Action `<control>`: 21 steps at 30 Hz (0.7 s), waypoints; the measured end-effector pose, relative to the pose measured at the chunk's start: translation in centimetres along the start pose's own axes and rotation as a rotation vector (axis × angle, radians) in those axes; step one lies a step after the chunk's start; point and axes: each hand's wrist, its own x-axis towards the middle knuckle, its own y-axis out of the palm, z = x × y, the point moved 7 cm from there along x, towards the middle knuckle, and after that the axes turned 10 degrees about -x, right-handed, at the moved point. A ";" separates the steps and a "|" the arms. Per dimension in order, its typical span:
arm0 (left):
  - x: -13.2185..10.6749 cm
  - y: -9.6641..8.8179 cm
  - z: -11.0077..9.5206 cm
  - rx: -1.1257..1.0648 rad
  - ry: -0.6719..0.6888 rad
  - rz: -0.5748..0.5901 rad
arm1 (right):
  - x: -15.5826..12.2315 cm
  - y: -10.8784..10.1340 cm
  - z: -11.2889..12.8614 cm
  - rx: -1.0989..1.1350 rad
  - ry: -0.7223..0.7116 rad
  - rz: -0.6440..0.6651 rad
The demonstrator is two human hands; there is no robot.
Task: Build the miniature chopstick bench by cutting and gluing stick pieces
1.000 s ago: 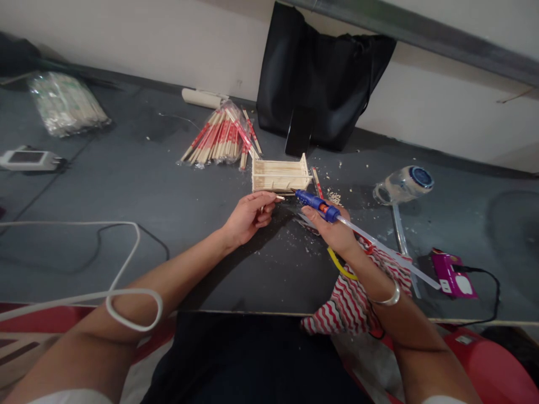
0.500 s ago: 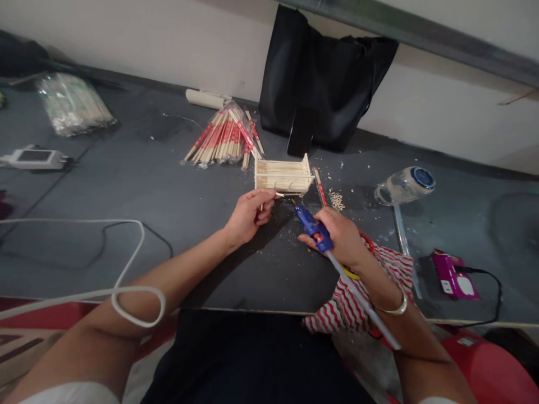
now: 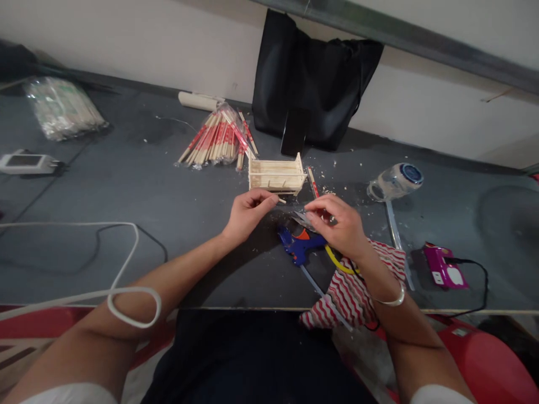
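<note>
My left hand (image 3: 248, 216) is closed, pinching a short piece of wooden stick (image 3: 282, 201) between thumb and fingertips. Just behind it stands a small rack-like frame built of chopsticks (image 3: 275, 175). My right hand (image 3: 339, 224) is closed around the blade part of scissors (image 3: 302, 219), whose tips point left toward the stick piece. Part of the scissors is hidden by the fingers; a yellow handle loop (image 3: 337, 261) shows below. Under the right hand a blue glue gun (image 3: 297, 244) with an orange trigger lies on the table, a glue stick (image 3: 314, 280) projecting from its rear.
Bagged chopsticks (image 3: 217, 137) with red wrapping lie behind the frame, near a phone (image 3: 293, 132) against a black bag (image 3: 311, 84). A jar (image 3: 396, 180), purple power box (image 3: 444, 266) and striped cloth (image 3: 349, 294) are at right. A white cable (image 3: 135, 247) loops at left.
The glue gun has left my right hand and lies on the table. That hand now grips the scissors. My left hand holds the stick piece slightly away from the frame.
</note>
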 end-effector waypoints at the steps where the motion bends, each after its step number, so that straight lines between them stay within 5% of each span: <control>1: 0.0 0.0 -0.2 0.041 0.025 0.006 | 0.3 0.1 0.2 -0.011 0.022 -0.033; 13: -0.4 0.5 -2.0 0.264 0.239 0.098 | 3.1 3.4 3.1 -0.366 -0.075 -0.060; 21: -0.2 0.3 -1.9 0.259 0.217 0.054 | 3.5 3.5 0.1 -0.063 0.181 -0.170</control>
